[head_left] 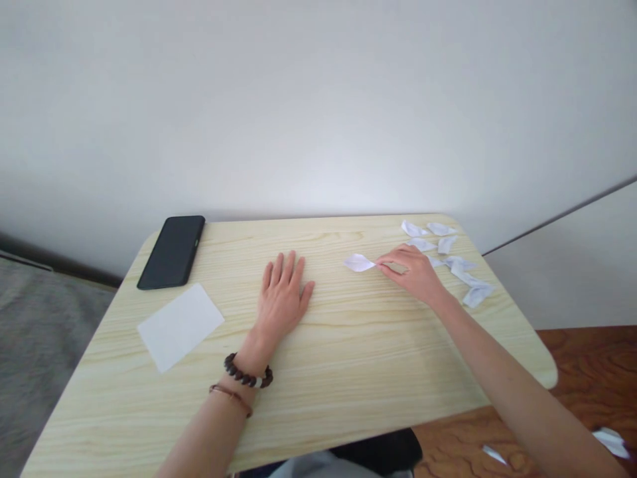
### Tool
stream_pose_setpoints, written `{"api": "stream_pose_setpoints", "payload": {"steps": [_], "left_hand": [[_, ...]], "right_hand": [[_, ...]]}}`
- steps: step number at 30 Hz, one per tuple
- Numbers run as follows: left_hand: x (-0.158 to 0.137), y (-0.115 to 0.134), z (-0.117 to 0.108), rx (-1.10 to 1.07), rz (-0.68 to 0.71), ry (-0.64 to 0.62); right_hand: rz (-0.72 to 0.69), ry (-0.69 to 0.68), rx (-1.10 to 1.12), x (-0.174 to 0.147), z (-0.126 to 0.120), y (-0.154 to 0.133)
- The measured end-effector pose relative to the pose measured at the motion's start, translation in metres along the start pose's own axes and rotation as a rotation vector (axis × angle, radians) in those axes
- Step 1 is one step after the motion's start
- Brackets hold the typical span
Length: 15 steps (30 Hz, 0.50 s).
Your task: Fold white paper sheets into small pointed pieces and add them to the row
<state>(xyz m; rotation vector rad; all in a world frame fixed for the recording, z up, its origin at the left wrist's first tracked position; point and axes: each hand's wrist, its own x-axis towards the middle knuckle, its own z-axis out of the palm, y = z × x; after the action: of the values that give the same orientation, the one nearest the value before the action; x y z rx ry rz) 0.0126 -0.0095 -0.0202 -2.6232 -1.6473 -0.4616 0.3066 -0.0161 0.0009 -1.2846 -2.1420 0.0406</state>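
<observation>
My left hand [281, 297] lies flat on the wooden table [338, 372], palm down with its fingers spread, holding nothing. Between thumb and forefinger, my right hand [411, 269] pinches the narrow end of a folded white paper piece [359, 263], whose wider leaf-shaped part points left. Just beyond that hand, several similar folded paper pieces [446, 244] lie at the table's right side; my fingers partly hide some of them. A flat white sheet of paper [180, 326] rests to the left of my left hand.
At the back left corner of the table is a black phone [172, 252]. A white wall [318, 113] stands right behind the table. On the wooden floor at lower right lie more white paper pieces [611, 441]. A grey surface [44, 358] shows at far left.
</observation>
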Motion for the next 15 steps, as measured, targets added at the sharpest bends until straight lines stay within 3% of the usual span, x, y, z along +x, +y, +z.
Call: {"api": "stream_pose_setpoints", "payload": {"steps": [6,11,13,15], "left_hand": [[-0.015,0.002,-0.003,-0.008,0.055,-0.021],[-0.044,-0.009,-0.013,-0.040,0.146,-0.036],[-0.057,-0.014,-0.019,0.004,0.101,-0.017],[-0.069,-0.018,-0.027,0.065,-0.041,0.041]], "right_hand": [[-0.004,-0.018,-0.177,-0.043,-0.044,0.028],[0.109,-0.036,-0.262,-0.079,-0.075,0.052],[0.187,-0.034,-0.289,-0.088,-0.081,0.058],[0.242,-0.045,-0.303,-0.093,-0.084,0.062]]}}
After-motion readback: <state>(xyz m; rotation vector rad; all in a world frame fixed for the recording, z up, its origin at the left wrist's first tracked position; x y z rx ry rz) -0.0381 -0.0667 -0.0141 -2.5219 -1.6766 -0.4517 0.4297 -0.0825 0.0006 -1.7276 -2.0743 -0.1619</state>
